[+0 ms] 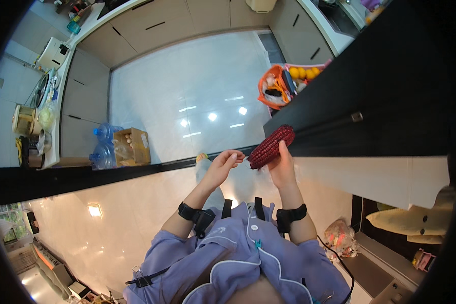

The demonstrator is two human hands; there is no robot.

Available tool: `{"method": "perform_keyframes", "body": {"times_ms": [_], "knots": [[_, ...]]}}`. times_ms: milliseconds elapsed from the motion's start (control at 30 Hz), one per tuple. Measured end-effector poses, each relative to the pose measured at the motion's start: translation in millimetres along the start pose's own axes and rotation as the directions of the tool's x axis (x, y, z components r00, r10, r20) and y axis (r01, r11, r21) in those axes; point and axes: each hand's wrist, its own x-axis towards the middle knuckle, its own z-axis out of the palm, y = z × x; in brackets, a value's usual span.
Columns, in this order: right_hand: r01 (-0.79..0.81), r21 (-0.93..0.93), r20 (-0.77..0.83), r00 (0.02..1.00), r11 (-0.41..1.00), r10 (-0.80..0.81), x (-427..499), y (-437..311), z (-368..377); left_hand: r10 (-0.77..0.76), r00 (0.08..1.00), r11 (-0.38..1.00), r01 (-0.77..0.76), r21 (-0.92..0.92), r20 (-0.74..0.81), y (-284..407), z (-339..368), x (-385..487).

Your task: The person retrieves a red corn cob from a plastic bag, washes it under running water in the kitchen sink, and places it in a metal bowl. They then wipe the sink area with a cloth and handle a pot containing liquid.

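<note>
An ear of dark red corn (271, 147) is held in my right hand (283, 167), tilted with its upper end toward the right. My right thumb lies along the cob's side, and the other fingers are mostly hidden behind it. Just left of the cob's lower end is my left hand (225, 165), its thumb against the curled fingers. A small gap separates those fingertips from the corn. Whether they pinch a fine strand is too small to tell.
A dark sliding-door track (174, 166) crosses the floor below my hands. Beyond it stand a cardboard box (140, 148), large water bottles (104, 146) and an orange bag (264, 97) near oranges (304, 73). A dark door panel (364, 95) rises at right.
</note>
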Motion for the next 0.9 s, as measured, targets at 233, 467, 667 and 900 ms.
{"method": "perform_keyframes", "body": {"times_ms": [233, 467, 667, 900], "knots": [[0.002, -0.01, -0.079, 0.997, 1.0, -0.002, 144, 16, 142, 0.284, 0.954, 0.916, -0.3, 0.267, 0.097, 132, -113, 75], [0.183, -0.079, -0.067, 0.98, 0.98, -0.188, 254, -12, 218, 0.415, 0.876, 0.821, -0.477, 0.313, 0.246, 229, -158, 210], [0.296, -0.15, 0.208, 0.942, 0.943, -0.262, 371, -89, 213, 0.15, 0.959, 0.972, -0.098, -0.215, 0.24, 300, -174, 354], [0.434, -0.253, 0.229, 0.895, 0.864, -0.382, 498, -188, 221, -0.009, 0.906, 0.951, 0.138, -0.276, 0.424, 390, -168, 500]]}}
